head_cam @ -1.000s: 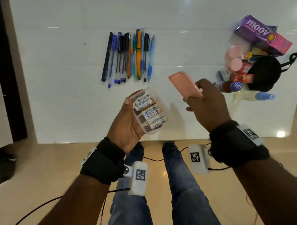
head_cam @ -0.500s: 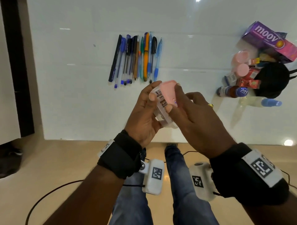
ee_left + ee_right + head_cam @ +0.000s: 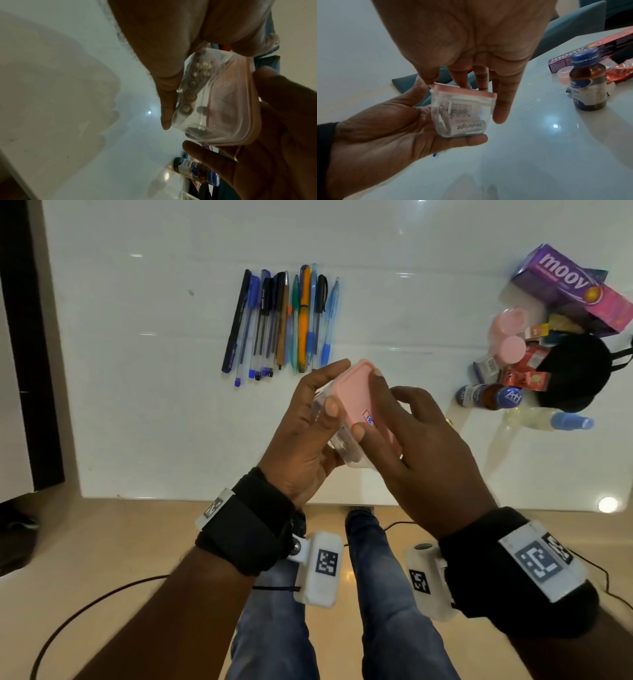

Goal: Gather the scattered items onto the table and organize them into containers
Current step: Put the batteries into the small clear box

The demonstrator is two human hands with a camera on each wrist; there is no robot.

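Item: battery box [image 3: 462,115] — clear, filled, held over the near table [image 3: 154,405] edge, left hand [image 3: 301,440] fingers curled round it. A pink lid [image 3: 356,392] is clamped on top by right hand [image 3: 428,460] thumb and fingers; closure judged nearly done. Beyond: pens [image 3: 287,320] laid loose, bottles and cartons [image 3: 489,398] heaped — not yet contained.

Looks like a home, probably a dining or living area. Glossy white desk [image 3: 171,422] stands on a polished beige floor [image 3: 120,542], with teal upholstered chairs [image 3: 565,31] at its far side. The clutter is household stuff: a row of pens [image 3: 284,320], a "moov" ointment box [image 3: 561,282], a brown medicine bottle [image 3: 589,86] with blue cap, a black pouch [image 3: 575,371]. Ceiling lights glare off the desk top.
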